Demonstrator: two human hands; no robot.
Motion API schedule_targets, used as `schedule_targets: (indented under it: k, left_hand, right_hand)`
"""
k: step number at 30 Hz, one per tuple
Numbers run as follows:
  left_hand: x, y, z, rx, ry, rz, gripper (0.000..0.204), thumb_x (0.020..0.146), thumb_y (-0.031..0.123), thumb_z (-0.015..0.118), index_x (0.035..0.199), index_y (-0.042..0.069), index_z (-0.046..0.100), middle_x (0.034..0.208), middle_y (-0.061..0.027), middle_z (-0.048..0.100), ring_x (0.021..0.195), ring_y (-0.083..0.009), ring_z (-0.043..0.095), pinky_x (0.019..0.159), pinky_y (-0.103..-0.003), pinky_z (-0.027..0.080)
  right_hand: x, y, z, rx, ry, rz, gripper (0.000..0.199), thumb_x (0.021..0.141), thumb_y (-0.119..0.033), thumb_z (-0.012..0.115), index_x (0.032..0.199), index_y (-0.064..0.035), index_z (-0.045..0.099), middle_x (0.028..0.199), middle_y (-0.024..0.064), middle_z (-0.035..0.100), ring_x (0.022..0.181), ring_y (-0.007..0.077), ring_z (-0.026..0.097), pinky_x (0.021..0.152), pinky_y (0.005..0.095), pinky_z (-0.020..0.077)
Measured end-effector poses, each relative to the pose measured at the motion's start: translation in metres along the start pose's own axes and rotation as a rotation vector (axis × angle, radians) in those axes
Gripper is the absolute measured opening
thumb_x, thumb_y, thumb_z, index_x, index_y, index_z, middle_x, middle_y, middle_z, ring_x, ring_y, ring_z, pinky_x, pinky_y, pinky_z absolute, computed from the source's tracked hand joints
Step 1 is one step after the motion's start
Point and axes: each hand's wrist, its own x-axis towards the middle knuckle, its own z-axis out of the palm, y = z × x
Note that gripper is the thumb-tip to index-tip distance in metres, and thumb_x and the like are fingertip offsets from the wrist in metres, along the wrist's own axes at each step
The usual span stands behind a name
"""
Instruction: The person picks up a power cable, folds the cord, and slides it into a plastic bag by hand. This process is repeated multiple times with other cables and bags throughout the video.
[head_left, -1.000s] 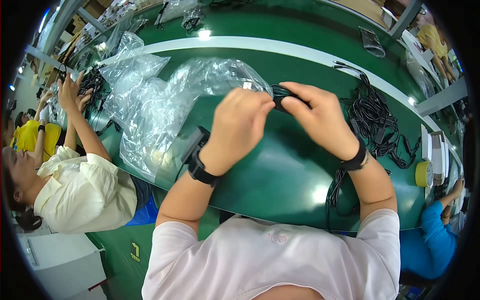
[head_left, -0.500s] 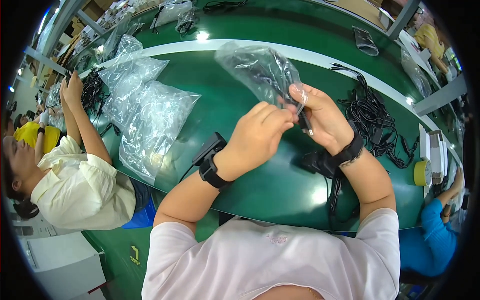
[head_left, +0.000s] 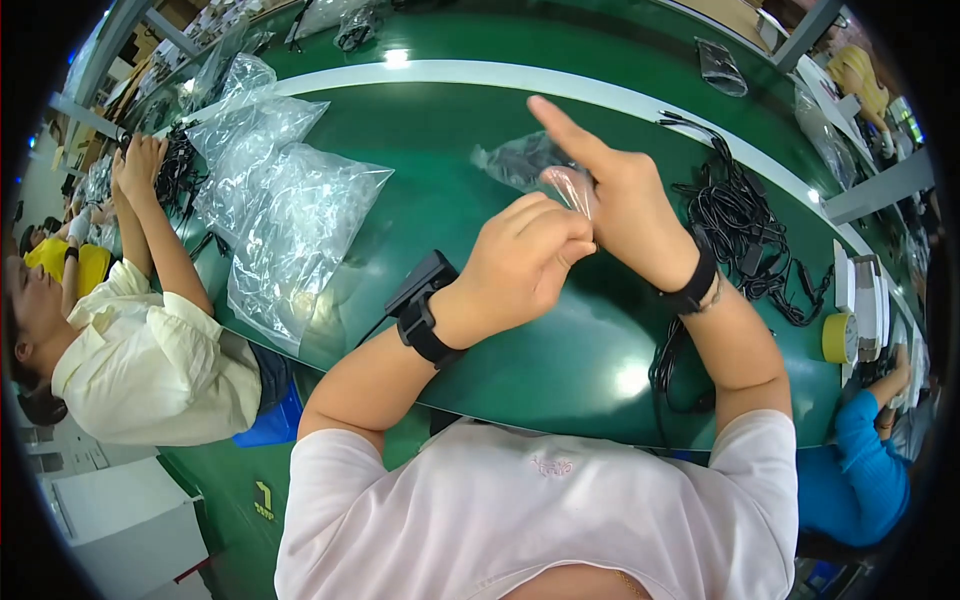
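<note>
A clear plastic bag [head_left: 515, 160] with something dark inside, seemingly a black cable, hangs above the green table in front of me. My left hand [head_left: 525, 258] is closed in a pinch at the bag's near edge. Clear film stretches from there to my right hand [head_left: 630, 205], whose index finger points out to the upper left while its thumb presses against the plastic. The other fingers of that hand are hidden behind it. Black wristbands sit on both wrists, and the left one carries a black box-shaped device [head_left: 420, 283].
Left of my hands lies a pile of clear bags [head_left: 300, 220]. Coiled black cables [head_left: 740, 225] lie to the right, near a yellow tape roll [head_left: 840, 338] and white boxes [head_left: 868, 300]. A person in a cream shirt [head_left: 160, 350] works at left; a blue sleeve [head_left: 860, 465] shows at right.
The right hand has turned and its index finger has straightened. The bag has dropped lower and nearer, mostly behind that hand. The cable end that stuck out below is no longer visible.
</note>
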Motion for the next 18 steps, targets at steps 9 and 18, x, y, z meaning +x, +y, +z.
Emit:
schedule_targets:
  k: [9,18]
  left_hand:
    - [0.004,-0.004,-0.034,-0.679,0.348,-0.520,0.007,0.087,0.007,0.054,0.091,0.003,0.050,0.075,0.0013,0.052,0.065,-0.0031,0.046,0.057,-0.016,0.036]
    - [-0.001,0.007,-0.040,-0.563,0.217,-0.398,0.010,0.085,0.009,0.058,0.088,0.001,0.052,0.074,0.0010,0.051,0.064,-0.0039,0.045,0.056,-0.017,0.037]
  right_hand:
    - [0.029,-0.004,-0.047,0.828,-0.551,0.247,0.077,0.076,0.003,0.056,0.140,-0.0062,0.015,0.142,0.0101,0.025,0.128,0.0273,0.030,0.099,0.0311,0.0335]
    - [0.048,-0.039,-0.019,0.047,-0.120,0.080,0.052,0.075,-0.003,0.063,0.124,-0.0137,0.050,0.082,0.0078,0.066,0.078,0.0109,0.063,0.062,0.0228,0.0486]
